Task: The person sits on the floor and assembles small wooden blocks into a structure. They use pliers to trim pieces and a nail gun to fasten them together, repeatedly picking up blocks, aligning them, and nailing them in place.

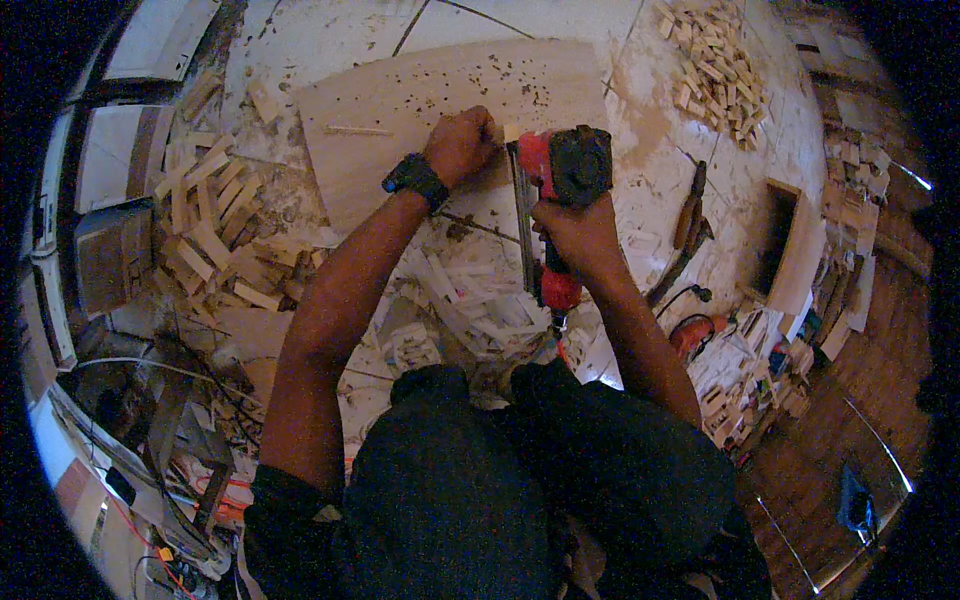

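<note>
So the person is crouched on the floor (690,190), which is pale, dusty and littered with offcuts. The right hand (578,232) has its fingers wrapped tight around the grip of a red and black nail gun (556,185), its nose pointing down at the lower edge of a big plywood sheet (440,110) lying flat in front of them. A long metal magazine runs back from the nose toward the knees. The left hand (460,143), with a black wristwatch (414,178) on that wrist, is curled with the fingers pressed together, pinching a small wood strip (512,131) right against the gun's nose at the sheet's edge; how much of the strip is under the fingers, can't really tell. The sheet itself is speckled with little chips and has one thin sliver lying on it toward the left. A jumbled heap of short wood blocks (215,235) sits left of the left forearm, and another pile of blocks (718,68) is up at the top right, well apart from the hands. A dark hand tool (689,215) lies on the floor just right of the right forearm, near an open wooden box (795,250).
</note>
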The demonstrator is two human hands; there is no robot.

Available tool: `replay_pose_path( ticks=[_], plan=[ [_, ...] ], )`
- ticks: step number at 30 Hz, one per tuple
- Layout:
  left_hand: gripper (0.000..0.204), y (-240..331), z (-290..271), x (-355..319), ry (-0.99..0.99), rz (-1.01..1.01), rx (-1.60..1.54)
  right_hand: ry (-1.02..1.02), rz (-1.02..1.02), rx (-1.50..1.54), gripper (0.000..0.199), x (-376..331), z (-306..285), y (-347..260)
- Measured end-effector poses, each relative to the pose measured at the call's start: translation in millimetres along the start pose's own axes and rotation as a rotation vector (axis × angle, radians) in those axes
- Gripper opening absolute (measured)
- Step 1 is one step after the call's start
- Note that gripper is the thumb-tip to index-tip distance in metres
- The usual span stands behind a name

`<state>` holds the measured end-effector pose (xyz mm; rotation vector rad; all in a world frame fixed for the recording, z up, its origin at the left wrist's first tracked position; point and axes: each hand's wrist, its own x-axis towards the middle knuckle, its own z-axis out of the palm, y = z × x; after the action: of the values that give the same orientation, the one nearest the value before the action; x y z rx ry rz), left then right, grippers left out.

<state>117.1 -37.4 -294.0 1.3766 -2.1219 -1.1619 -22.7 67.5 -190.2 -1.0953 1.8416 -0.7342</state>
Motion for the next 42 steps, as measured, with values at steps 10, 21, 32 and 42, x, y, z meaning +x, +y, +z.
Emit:
replay_pose_path(
  ticks=[10,21,32,42],
  plan=[
    [0.024,-22.1,-0.5,2.9,-0.101,-0.011,-0.111,-0.043,0.032,-0.092,0.021,1.5,4.4,-1.4],
    [0.026,-19.5,2.3,8.6,-0.071,-0.032,0.045,0.04,0.012,-0.135,0.03,4.5,-8.9,-0.8],
    [0.027,-20.5,-11.1,22.3,0.089,-0.1,-0.003,0.247,0.234,0.163,0.027,-26.3,-72.2,13.2],
    [0.028,-30.3,0.7,3.5,0.366,-0.116,0.005,0.185,0.107,0.258,0.032,-36.9,-65.4,44.3]
  ],
)
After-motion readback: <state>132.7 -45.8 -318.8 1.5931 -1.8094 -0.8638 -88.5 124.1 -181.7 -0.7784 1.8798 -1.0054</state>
